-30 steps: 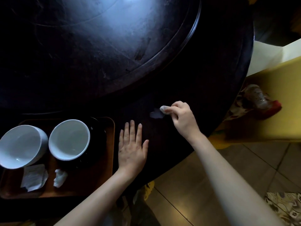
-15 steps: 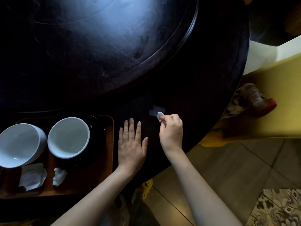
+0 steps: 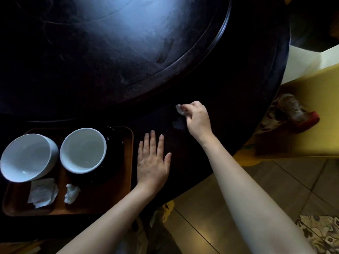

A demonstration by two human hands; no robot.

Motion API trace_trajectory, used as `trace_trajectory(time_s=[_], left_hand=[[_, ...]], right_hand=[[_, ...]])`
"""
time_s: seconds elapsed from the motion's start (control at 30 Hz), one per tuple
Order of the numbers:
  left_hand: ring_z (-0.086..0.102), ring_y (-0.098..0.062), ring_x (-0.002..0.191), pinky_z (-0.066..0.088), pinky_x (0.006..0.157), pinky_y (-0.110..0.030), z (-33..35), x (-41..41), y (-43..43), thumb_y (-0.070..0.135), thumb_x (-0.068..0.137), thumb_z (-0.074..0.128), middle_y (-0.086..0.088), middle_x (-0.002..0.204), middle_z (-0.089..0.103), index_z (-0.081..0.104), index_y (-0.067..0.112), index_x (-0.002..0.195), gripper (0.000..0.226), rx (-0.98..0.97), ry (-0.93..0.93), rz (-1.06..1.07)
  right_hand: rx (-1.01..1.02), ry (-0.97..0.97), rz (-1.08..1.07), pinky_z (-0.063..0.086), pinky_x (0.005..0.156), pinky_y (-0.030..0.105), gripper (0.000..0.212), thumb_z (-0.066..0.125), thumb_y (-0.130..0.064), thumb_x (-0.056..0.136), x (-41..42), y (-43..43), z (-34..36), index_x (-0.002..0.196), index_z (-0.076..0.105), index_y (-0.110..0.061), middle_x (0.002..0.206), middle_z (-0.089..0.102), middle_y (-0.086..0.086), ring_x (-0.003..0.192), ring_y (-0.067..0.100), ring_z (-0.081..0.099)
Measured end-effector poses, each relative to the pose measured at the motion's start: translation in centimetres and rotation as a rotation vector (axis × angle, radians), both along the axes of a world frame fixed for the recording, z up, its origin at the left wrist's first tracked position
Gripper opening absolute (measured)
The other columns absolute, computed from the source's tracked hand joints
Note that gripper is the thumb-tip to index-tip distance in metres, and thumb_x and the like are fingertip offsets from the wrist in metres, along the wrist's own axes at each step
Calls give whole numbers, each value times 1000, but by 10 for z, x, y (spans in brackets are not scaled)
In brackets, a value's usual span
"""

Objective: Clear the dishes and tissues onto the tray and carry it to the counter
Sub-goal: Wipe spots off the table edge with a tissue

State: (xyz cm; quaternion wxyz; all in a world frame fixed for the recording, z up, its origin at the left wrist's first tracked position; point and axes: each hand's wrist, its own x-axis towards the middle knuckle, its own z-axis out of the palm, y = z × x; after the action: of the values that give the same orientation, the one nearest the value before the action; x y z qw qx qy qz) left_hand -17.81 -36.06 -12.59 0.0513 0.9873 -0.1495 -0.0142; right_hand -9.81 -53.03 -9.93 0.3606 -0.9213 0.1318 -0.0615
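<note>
White tissue [image 3: 178,109] is pinched in right hand [image 3: 197,119] fingers; left hand [image 3: 153,162] lies flat, released; next, drop it onto tray [image 3: 128,162].

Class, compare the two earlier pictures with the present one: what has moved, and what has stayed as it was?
The right hand, pinching a small tissue, drew back toward the person, then pushed out again across the table. The left hand stayed flat; tray, bowls and tissues on it are unchanged.
</note>
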Motion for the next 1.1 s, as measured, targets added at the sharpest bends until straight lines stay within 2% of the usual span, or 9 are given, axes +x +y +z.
trace_trajectory(time_s=[0.17, 0.3, 0.43, 0.67, 0.77, 0.87, 0.93, 1.0, 1.1], left_hand=[[10, -27, 141, 2, 115, -38, 0, 0, 0, 43, 92, 26, -20, 152, 24, 28, 9, 142, 61, 1, -5, 0], [11, -26, 141, 2, 114, -37, -1, 0, 1, 43, 92, 25, -19, 152, 23, 27, 9, 142, 61, 3, -10, -5], [10, -26, 141, 2, 115, -37, -1, 0, 1, 44, 92, 25, -19, 152, 24, 28, 9, 142, 61, 4, 0, -3], [11, -26, 141, -1, 114, -35, -1, 1, 1, 43, 91, 29, -19, 152, 25, 30, 9, 142, 61, -11, 5, 1], [11, -26, 140, -2, 114, -35, -1, 0, 2, 42, 91, 29, -19, 151, 25, 29, 9, 142, 61, -17, 7, 4], [11, -26, 141, -2, 114, -35, -1, 0, 2, 42, 91, 29, -19, 151, 26, 30, 9, 142, 61, -23, 8, 2], [12, -26, 141, -2, 115, -35, -1, -1, 2, 42, 92, 29, -18, 152, 26, 30, 9, 142, 60, -21, 11, 3], [13, -26, 141, -2, 115, -35, -1, -1, 2, 42, 92, 29, -18, 152, 25, 30, 9, 142, 60, -20, 6, 4], [12, -26, 141, -2, 115, -35, -1, 0, 2, 42, 92, 29, -18, 152, 26, 30, 9, 142, 60, -9, 2, 2]], right_hand=[[44, 7, 359, 48, 84, 16, 25, 52, 1, 89, -19, 3, 5, 104, 69, -8, 101, 60, 10, 94, 13, 58], [-22, -17, 475, 43, 76, 16, 17, 61, -2, 82, -32, -6, 10, 93, 73, -8, 93, 60, 6, 87, 10, 46], [-85, -28, 507, 51, 71, 27, 8, 65, -4, 80, -49, -12, 9, 82, 71, -9, 88, 62, 4, 82, 11, 48], [-266, -68, 454, 52, 70, 32, 10, 64, -17, 82, -79, -7, 5, 87, 63, -9, 92, 60, 5, 85, 20, 52], [-309, -51, 430, 53, 66, 35, 7, 65, -13, 83, -86, 0, 5, 84, 61, -7, 89, 60, 7, 80, 21, 51], [-86, -13, 330, 51, 69, 27, 5, 63, -12, 83, -86, -3, 17, 82, 59, -9, 84, 58, 3, 76, 14, 53], [206, -19, 91, 47, 64, 18, 7, 63, -12, 84, -78, -12, 28, 81, 57, -12, 74, 57, -1, 66, 7, 54], [471, -36, -123, 49, 61, 21, 8, 59, -7, 85, -67, -23, 33, 87, 55, -14, 74, 57, -3, 66, 9, 57], [451, -32, -171, 55, 69, 26, 19, 52, -3, 87, -55, -32, 29, 97, 57, -19, 87, 59, -2, 82, 17, 62]])
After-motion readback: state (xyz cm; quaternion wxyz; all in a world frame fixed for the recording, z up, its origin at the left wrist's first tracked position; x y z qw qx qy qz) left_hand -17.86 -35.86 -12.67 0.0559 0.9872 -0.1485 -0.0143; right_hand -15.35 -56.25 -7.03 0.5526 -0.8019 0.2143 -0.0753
